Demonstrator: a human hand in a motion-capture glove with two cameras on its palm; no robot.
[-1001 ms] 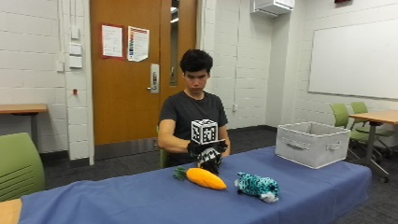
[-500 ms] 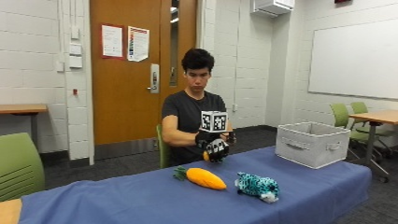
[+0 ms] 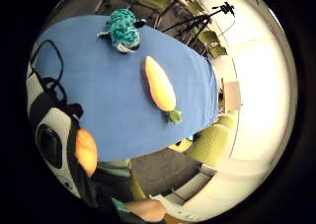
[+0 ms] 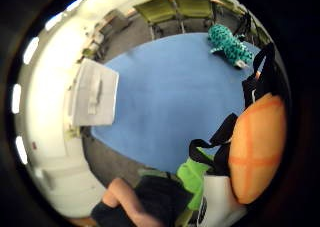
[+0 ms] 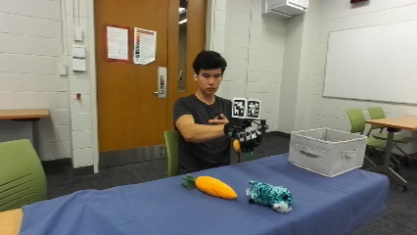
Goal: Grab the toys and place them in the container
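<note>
Since a second ago the black-gloved right hand (image 5: pixel 246 134) has risen from just above the table to chest height and shifted right, toward the container; it now hangs in the air well above the blue tablecloth (image 5: pixel 130 205), its fingers curled round a small orange plush toy with a green part (image 5: pixel 237 145) — the outside view shows only a sliver of orange below the glove, while the thumb-side palm view shows that toy (image 4: pixel 257 147) close against the palm, crossed by darker orange lines, with green fabric beside it; the little-finger-side view catches just an orange edge of it (image 3: pixel 86 150).

Two toys lie on the cloth, untouched; the orange plush carrot with green leaves (image 5: pixel 212 186) rests near the middle of the table, leaves pointing left, and the teal spotted plush animal (image 5: pixel 269 195) lies just right of it, nearer the front edge, the two close but apart.

A grey fabric storage bin with handles (image 5: pixel 326 151) stands upright on the right end of the table, toward the far side, well apart from both toys and to the right of the raised hand; its open top faces up — what is inside cannot be told.
</note>
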